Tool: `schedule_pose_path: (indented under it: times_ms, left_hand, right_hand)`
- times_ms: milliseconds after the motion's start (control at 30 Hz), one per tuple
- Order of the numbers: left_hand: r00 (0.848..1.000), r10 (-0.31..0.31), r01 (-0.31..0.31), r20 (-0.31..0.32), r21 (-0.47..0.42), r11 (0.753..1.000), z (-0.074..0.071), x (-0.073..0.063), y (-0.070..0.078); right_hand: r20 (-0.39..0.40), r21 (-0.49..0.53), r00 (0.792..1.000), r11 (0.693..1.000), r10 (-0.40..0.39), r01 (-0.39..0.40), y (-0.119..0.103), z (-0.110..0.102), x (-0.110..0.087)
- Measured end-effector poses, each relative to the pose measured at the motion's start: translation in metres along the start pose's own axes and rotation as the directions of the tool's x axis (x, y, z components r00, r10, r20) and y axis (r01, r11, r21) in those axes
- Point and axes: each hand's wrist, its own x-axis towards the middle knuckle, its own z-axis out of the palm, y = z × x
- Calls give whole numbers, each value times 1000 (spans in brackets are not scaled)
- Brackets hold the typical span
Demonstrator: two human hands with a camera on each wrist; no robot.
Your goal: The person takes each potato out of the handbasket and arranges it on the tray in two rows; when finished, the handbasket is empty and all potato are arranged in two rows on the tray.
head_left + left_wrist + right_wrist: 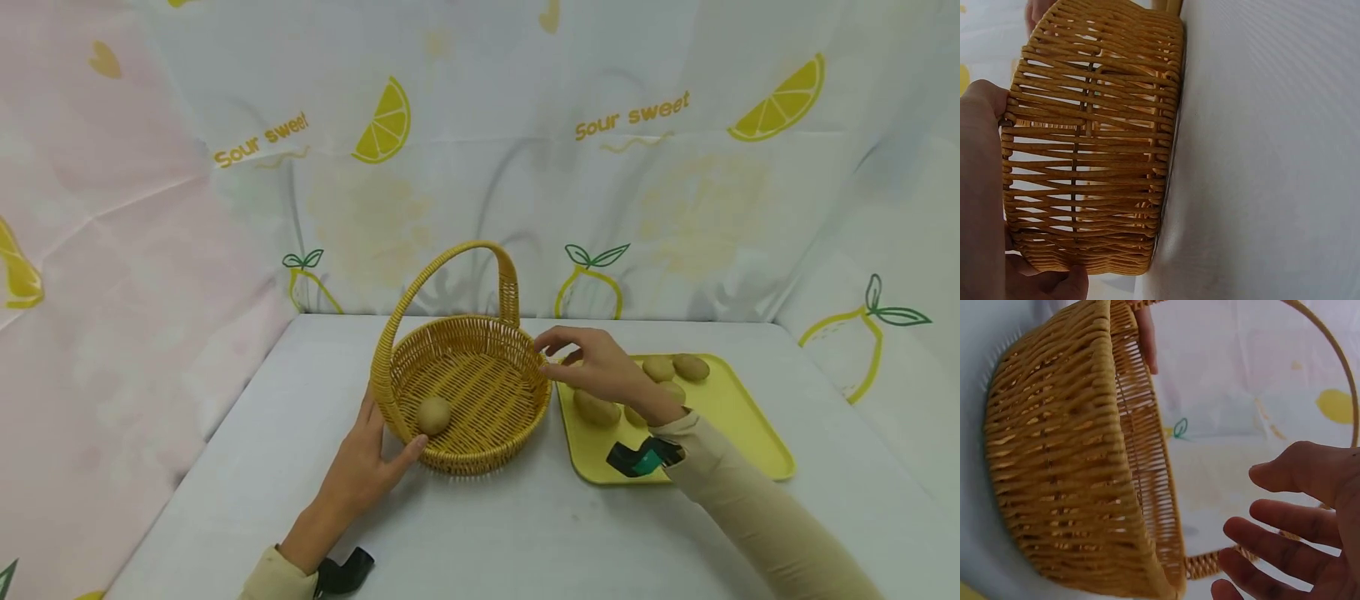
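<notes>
A round woven basket (480,460) with a tall arched handle (420,287) stands on the white table. One brownish potato (433,415) lies inside it at the near left. My left hand (363,471) grips the basket's left side, thumb over the rim and fingers around the outer wall; the left wrist view shows this woven wall (1091,162) up close. Over the basket's right rim hovers my right hand (596,362), fingers loosely bent. In the right wrist view those fingers (1279,550) are spread apart with nothing between them.
To the right of the basket lies a yellow tray (742,437) bearing several potatoes (691,367), partly covered by the right forearm. A printed cloth (480,183) hangs behind the table's far edge, and the sides are draped too.
</notes>
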Motion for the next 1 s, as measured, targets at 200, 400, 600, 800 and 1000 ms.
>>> schedule_pose_path:
  times_ms: [200, 400, 600, 800, 1000]
  left_hand:
    - [1000, -14, 14, 8, 5, 1000, 1, 0, 0]
    - [1000, -13, 12, 7, 8, 1000, 1, 0, 0]
    - [1000, -11, 11, 7, 7, 1000, 0, 0, -1]
    - [1000, -13, 13, 8, 1, 1000, 0, 0, 0]
    - [1000, -3, 3, 5, -2, 1000, 1, 0, 0]
  right_hand:
    - [117, 1, 991, 998, -69, 70, -13, 19, 32]
    - [222, 57, 972, 996, -80, 69, -11, 35, 58]
    - [295, 93, 950, 993, -100, 76, -11, 53, 77]
    - [379, 122, 915, 988, -135, 95, -17, 69, 92]
    - [449, 111, 885, 990, -125, 84, -18, 82, 102]
